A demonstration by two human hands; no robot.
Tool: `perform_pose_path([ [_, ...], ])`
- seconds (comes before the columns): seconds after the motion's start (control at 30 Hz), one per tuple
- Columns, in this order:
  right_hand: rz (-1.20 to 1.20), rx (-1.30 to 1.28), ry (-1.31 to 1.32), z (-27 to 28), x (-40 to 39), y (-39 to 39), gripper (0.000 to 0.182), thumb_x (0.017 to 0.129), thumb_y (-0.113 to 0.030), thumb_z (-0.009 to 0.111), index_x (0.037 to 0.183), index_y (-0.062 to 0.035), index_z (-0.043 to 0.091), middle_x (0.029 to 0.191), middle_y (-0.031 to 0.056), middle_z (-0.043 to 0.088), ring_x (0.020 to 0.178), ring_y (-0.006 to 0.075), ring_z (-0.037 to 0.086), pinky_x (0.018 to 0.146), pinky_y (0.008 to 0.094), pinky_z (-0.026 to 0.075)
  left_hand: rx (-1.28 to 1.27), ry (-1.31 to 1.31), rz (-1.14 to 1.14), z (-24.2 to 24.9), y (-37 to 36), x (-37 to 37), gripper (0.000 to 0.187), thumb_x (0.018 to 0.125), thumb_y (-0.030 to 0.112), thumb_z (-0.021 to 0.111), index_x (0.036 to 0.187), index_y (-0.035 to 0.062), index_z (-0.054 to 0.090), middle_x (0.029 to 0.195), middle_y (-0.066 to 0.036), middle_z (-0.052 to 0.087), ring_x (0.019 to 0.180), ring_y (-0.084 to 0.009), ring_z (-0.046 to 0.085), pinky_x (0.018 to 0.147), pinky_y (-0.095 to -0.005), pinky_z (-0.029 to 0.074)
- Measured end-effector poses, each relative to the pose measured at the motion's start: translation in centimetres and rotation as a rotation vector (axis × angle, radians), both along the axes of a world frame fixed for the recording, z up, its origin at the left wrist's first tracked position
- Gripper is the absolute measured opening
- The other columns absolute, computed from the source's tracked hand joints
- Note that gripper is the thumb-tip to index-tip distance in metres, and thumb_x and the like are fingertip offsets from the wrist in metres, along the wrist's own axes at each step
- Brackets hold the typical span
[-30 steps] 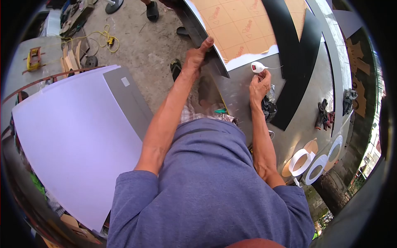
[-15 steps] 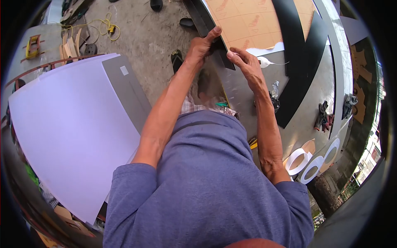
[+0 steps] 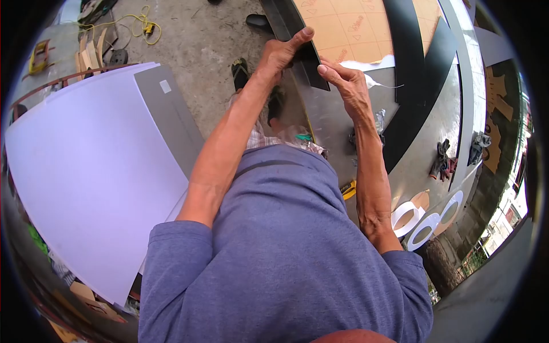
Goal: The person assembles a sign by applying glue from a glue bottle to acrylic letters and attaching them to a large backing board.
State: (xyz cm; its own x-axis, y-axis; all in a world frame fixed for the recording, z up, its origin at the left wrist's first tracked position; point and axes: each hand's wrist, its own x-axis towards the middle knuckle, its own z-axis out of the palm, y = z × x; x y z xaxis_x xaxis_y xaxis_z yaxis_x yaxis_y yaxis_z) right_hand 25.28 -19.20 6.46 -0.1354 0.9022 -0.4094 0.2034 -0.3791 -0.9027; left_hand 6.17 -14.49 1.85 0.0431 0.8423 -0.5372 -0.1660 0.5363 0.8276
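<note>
A long black strip with a raised edge extends from the top of the view toward me. My left hand is closed around it, thumb on top and the other fingers hidden beneath. At the strip's right edge, the thumb and forefinger of my right hand are pinched together close to its near end. Just past the right hand, a white bottle tip with a thin nozzle shows, partly covered by the hand. Under the strip's far side lies a sheet with orange-tan printed film.
Broad black strips cross the grey metal table on the right. Gloves, white rings and a yellow-handled tool lie nearer me. Large white sheets are stacked at left. A yellow cord runs over the floor.
The camera view has shifted slightly. My left hand and the black strip have moved a little to the right and up. Both hands stay at the strip.
</note>
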Motion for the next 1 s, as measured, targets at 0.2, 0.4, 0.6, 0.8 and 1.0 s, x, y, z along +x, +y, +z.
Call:
perform_pose_path([
  [0.2,0.018,0.011,0.046,-0.4,0.1,0.1,0.047,0.083,-0.036,0.080,0.111,0.0004,0.074,0.134,0.0217,0.061,0.123,0.0241,0.059,0.105,0.0334,0.044,-0.024,0.111,-0.065,0.6,0.0,-0.9,0.091,0.059,0.076,0.081,0.092,-0.0079,0.070,0.077,-0.012,0.068,0.075,-0.0187,0.067,0.069,-0.0300,0.052],
  [0.4,-0.009,0.020,0.066,-0.7,0.3,0.1,0.045,0.083,-0.036,0.081,0.108,0.0007,0.075,0.132,0.0246,0.061,0.124,0.0260,0.058,0.106,0.0353,0.043,0.076,0.245,0.002,-1.0,0.3,-0.2,0.101,0.057,0.078,0.080,0.105,-0.0099,0.067,0.093,-0.016,0.070,0.083,-0.0221,0.068,0.073,-0.0308,0.052],
  [0.6,-0.002,0.017,0.082,-0.6,0.1,0.0,0.044,0.083,-0.035,0.081,0.107,0.0012,0.075,0.130,0.0252,0.062,0.125,0.0269,0.058,0.106,0.0358,0.043,-0.021,0.187,-0.071,1.5,-0.1,-0.5,0.112,0.058,0.077,0.080,0.123,-0.0116,0.056,0.106,-0.020,0.067,0.098,-0.0262,0.067,0.082,-0.0383,0.054],
  [0.8,0.010,0.011,0.073,-0.5,0.1,0.1,0.042,0.083,-0.034,0.080,0.106,0.0007,0.076,0.129,0.0258,0.062,0.127,0.0279,0.057,0.107,0.0366,0.042,0.088,0.023,-0.027,0.2,0.2,-0.3,0.109,0.060,0.073,0.082,0.126,-0.0085,0.053,0.107,-0.017,0.066,0.091,-0.0251,0.068,0.073,-0.0372,0.058],
  [1.0,0.005,0.002,0.107,-0.6,0.0,0.1,0.040,0.084,-0.032,0.079,0.106,0.0017,0.075,0.126,0.0260,0.064,0.130,0.0283,0.054,0.108,0.0374,0.041,0.112,0.022,0.046,-2.0,0.4,-0.1,0.106,0.062,0.068,0.084,0.131,-0.0048,0.050,0.109,-0.016,0.065,0.092,-0.0233,0.068,0.075,-0.0351,0.058],
])
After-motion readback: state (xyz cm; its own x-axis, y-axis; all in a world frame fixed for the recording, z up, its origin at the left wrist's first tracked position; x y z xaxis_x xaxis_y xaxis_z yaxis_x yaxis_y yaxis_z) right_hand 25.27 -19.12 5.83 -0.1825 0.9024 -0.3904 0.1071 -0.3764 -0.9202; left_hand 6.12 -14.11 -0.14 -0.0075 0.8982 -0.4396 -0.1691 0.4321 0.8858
